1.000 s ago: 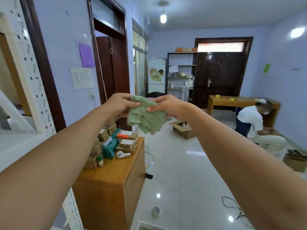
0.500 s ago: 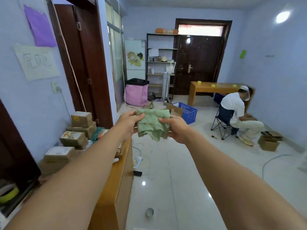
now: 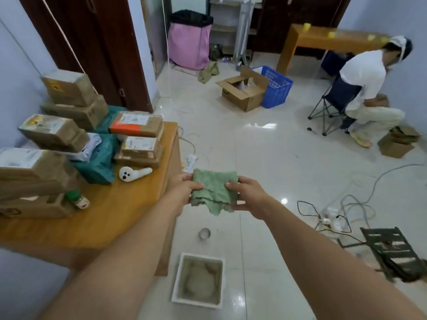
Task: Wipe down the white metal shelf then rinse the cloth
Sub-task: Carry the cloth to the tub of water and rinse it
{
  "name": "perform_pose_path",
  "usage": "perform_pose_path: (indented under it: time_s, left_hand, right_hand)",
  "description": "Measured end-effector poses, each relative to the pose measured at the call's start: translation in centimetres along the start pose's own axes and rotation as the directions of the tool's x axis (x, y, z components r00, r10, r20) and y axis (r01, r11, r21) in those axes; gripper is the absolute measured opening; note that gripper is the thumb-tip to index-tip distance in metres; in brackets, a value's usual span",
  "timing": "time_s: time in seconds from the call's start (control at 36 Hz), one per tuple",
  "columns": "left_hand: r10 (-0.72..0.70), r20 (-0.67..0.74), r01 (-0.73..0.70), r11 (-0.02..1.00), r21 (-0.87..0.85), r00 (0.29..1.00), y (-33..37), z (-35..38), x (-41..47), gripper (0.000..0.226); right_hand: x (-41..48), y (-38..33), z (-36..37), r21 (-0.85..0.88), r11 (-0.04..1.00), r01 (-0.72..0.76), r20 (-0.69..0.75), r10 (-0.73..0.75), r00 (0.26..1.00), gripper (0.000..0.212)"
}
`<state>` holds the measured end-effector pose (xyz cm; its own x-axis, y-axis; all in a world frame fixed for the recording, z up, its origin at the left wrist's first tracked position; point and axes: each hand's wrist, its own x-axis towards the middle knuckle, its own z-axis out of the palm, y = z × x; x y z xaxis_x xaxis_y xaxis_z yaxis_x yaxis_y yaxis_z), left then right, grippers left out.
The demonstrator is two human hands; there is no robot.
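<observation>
A crumpled green cloth (image 3: 213,194) hangs between my two hands above the tiled floor. My left hand (image 3: 183,189) grips its left edge, thumb on top. My right hand (image 3: 248,195) grips its right edge the same way. Below the cloth, on the floor, stands a white square basin (image 3: 178,280) with murky water in it. The white metal shelf is out of view.
A wooden cabinet (image 3: 115,211) at left carries stacked parcels (image 3: 136,125) and a small bottle (image 3: 78,199). A metal cup (image 3: 204,233) stands on the floor near the basin. Cables and a power strip (image 3: 332,220) lie at right. A seated person (image 3: 362,84), cardboard box (image 3: 245,91) and blue crate (image 3: 277,86) are farther back.
My view has tilted down from the room to the floor. Both hands have lowered with the cloth, and the white basin has come into view beneath them.
</observation>
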<state>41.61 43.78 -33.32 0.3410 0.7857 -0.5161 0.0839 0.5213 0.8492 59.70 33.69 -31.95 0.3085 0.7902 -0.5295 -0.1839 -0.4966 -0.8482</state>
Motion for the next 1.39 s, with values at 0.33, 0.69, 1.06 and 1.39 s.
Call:
perform_pose_path:
  time_s: [0.33,0.69,1.06,1.39]
  left_hand:
    - [-0.27,-0.205,0.268,0.963,-0.039,0.941,-29.5,-3.9,19.7,0.027]
    - [-0.426,-0.286,0.477,0.868,0.137,0.858,-63.6,-10.2,30.5,0.024]
    - [-0.207,-0.394,0.401,0.762,0.509,0.895,-74.7,-9.8,35.0,0.025]
    - [-0.059,-0.349,0.298,0.665,0.685,0.935,-76.4,-9.3,35.0,0.029]
  right_hand:
    - [19.7,28.4,3.6,0.112,0.953,-0.28,-0.116,0.293,0.949,0.016]
    - [31.4,62.4,5.4,0.115,0.865,-0.487,-0.089,0.498,0.863,0.024]
    - [35.3,74.8,6.2,0.119,0.87,-0.478,-0.164,0.492,0.855,0.028]
    - [36.1,76.5,6.9,-0.003,0.89,-0.456,-0.203,0.446,0.872,0.037]
